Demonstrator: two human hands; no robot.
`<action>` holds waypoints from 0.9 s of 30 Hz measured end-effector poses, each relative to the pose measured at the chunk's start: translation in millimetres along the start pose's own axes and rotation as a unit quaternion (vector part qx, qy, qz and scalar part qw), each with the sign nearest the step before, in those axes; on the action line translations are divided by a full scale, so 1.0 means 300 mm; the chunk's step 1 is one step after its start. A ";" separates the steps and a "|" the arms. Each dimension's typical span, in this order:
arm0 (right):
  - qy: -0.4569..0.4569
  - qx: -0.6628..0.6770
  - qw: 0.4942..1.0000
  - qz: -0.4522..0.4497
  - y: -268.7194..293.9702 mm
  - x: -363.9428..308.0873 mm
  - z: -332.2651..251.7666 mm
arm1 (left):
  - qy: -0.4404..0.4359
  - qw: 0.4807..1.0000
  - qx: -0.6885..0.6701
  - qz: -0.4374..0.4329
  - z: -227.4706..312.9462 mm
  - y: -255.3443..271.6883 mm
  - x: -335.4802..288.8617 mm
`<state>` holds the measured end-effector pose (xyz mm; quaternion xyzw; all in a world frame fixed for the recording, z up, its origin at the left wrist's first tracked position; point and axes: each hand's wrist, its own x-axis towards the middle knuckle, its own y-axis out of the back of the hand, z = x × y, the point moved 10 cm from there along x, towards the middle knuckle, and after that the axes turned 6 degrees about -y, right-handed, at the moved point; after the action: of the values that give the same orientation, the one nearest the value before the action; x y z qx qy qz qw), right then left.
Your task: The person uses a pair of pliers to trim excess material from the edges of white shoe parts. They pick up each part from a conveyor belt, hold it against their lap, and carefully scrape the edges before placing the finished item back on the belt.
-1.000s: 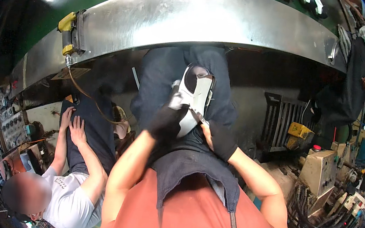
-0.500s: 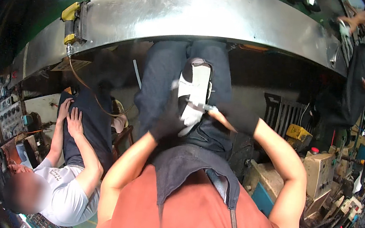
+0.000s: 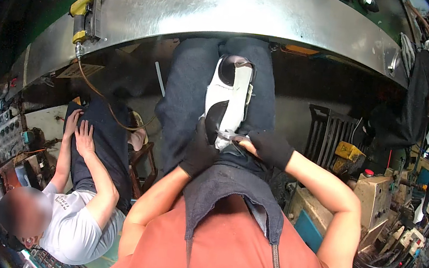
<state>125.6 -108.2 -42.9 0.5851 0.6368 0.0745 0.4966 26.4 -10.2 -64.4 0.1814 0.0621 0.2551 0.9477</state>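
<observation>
A white and black shoe (image 3: 239, 92) lies along my lap, its dark rounded end toward the bench. Its pale underside faces up. My left hand (image 3: 200, 152), in a black glove with bare fingertips hard to make out, is closed on the near left side of the shoe. From the right, my right hand (image 3: 271, 148), also in a black glove with the thumb bare, grips a small metal tool that looks like pincers (image 3: 231, 135). The tool's tip meets the near end of the shoe. Exactly what its jaws touch is too small to tell.
A long metal bench (image 3: 197, 10) curves ahead, with a yellow and black air tool (image 3: 80, 17) on a hose at its left. Someone sits at left, hands on their thigh (image 3: 102, 147). A dark slatted chair (image 3: 328, 136) and grimy machine boxes (image 3: 374, 197) stand at right.
The shoe has shifted slightly toward the bench and shows more of its white side. My right hand with the pincers has moved a little left and nearer my body.
</observation>
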 end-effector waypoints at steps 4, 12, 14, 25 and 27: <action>0.049 0.047 0.995 0.071 -0.016 0.012 0.020 | 0.188 0.904 -0.361 -0.135 -0.070 -0.044 0.014; -0.027 0.064 0.989 -0.133 0.022 -0.076 0.132 | 0.118 0.984 -0.133 0.021 -0.053 -0.040 0.080; -0.029 0.032 0.990 -0.135 0.152 -0.110 0.062 | 0.148 0.974 -0.170 -0.001 -0.119 -0.071 0.083; 0.230 0.042 0.964 0.125 0.154 -0.112 -0.173 | 0.099 0.969 -0.216 -0.062 -0.011 -0.034 0.093; 0.226 0.089 0.961 0.131 0.152 -0.075 -0.154 | 0.109 0.972 -0.199 -0.066 -0.032 -0.036 0.085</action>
<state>119.0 -90.4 23.0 0.6732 0.6541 0.2121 0.2720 51.2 -2.9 -78.1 -0.0437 0.1246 0.2171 0.9672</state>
